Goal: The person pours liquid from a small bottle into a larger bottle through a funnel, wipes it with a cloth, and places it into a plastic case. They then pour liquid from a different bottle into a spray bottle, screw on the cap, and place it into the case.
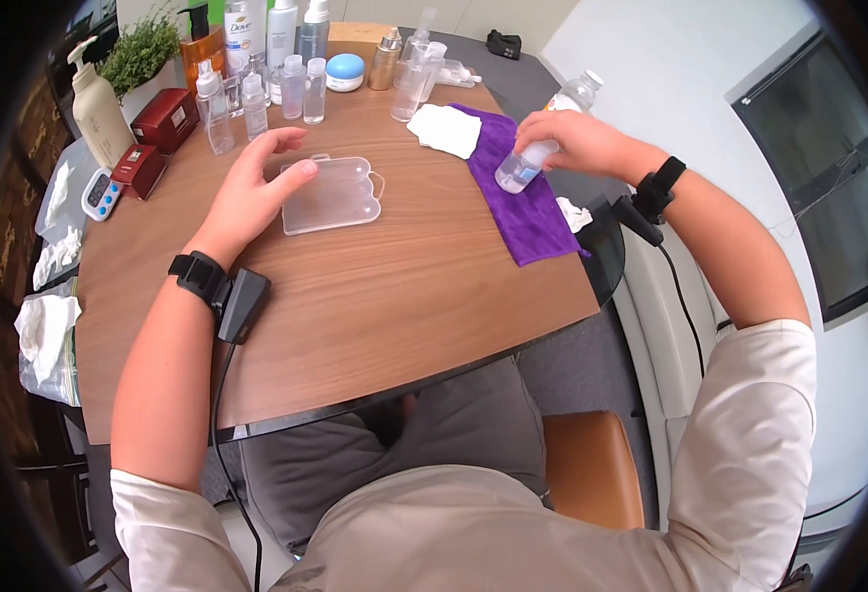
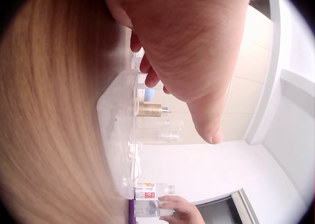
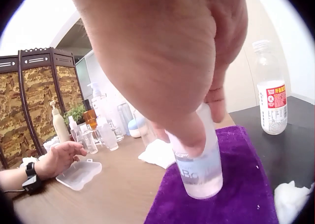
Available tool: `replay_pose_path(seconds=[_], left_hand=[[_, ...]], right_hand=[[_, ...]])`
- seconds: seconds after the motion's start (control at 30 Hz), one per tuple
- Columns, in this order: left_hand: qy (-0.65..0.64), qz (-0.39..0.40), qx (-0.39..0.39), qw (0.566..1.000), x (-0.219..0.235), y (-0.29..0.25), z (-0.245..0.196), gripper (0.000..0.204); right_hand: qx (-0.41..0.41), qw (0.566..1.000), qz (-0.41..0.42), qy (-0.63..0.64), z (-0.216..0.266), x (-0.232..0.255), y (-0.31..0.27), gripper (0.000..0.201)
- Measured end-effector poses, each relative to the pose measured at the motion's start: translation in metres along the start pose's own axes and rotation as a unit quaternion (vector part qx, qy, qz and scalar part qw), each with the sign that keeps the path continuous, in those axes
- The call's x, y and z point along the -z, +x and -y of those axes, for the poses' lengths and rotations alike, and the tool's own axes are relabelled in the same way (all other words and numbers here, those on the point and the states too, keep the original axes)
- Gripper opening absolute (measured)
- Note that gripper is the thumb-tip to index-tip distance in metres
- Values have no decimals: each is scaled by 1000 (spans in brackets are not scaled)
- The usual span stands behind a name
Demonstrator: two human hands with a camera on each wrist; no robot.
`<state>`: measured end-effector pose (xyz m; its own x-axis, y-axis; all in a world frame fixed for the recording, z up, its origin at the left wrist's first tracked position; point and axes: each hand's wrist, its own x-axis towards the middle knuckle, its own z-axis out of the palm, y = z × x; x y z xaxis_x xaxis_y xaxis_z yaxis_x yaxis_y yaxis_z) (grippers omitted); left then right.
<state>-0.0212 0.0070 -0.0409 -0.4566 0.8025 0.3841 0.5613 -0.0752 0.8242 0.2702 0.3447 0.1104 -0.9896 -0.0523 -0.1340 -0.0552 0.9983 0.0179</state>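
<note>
My right hand (image 1: 582, 143) grips a small clear bottle (image 3: 201, 175) by its whitish upper part, fingers and thumb round it. Some clear liquid shows low in the bottle, below a pale blue label. It stands over a purple cloth (image 1: 528, 217) at the table's right side. Across the table, my left hand (image 1: 241, 197) has its fingers loosely bent and its thumb spread, holding nothing. Beside that hand a shallow translucent plastic case (image 1: 330, 205) lies on the wood, the thumb tip overlapping its near left corner in the head view.
Several pump and spray bottles line the back, with a blue-lidded jar (image 1: 345, 72) among them. A white wipe (image 1: 445, 131) lies partly on the cloth. Behind my right hand stands a larger labelled bottle (image 3: 272, 96). Dark red boxes (image 1: 165, 120) and a timer (image 1: 101, 194) sit left.
</note>
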Motion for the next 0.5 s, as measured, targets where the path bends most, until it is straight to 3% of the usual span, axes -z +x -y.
replay_pose_path(seconds=[0.1, 0.17, 0.2, 0.27, 0.3, 0.33, 0.37, 0.47, 0.5], left_hand=[[0, 1, 1, 1000, 0, 1, 1, 59], [0, -1, 0, 1000, 0, 1, 2, 59], [-2, -1, 3, 1000, 0, 1, 2, 60], [-6, 0, 4, 1000, 0, 1, 0, 61], [-6, -1, 2, 1000, -1, 1, -1, 61], [-6, -2, 0, 1000, -1, -1, -2, 62], [-9, -5, 2, 1000, -1, -1, -1, 62], [4, -4, -11, 1000, -1, 0, -1, 62], [18, 2, -12, 1000, -1, 0, -2, 59]], right_hand=[[1, 1000, -1, 20, 0, -9, -8, 41], [-130, 988, -70, -37, 4, -17, -14, 39], [-131, 988, -71, -39, 6, -19, -19, 39], [-188, 971, -104, 108, 13, -23, -32, 35], [-188, 971, -104, 105, 12, -34, -41, 35], [-222, 921, -162, 277, 9, -53, -50, 35], [-248, 837, -213, 438, 5, -71, -61, 36], [-304, 712, -215, 596, 6, -97, -87, 34], [-293, 702, -203, 616, 12, -97, -92, 33]])
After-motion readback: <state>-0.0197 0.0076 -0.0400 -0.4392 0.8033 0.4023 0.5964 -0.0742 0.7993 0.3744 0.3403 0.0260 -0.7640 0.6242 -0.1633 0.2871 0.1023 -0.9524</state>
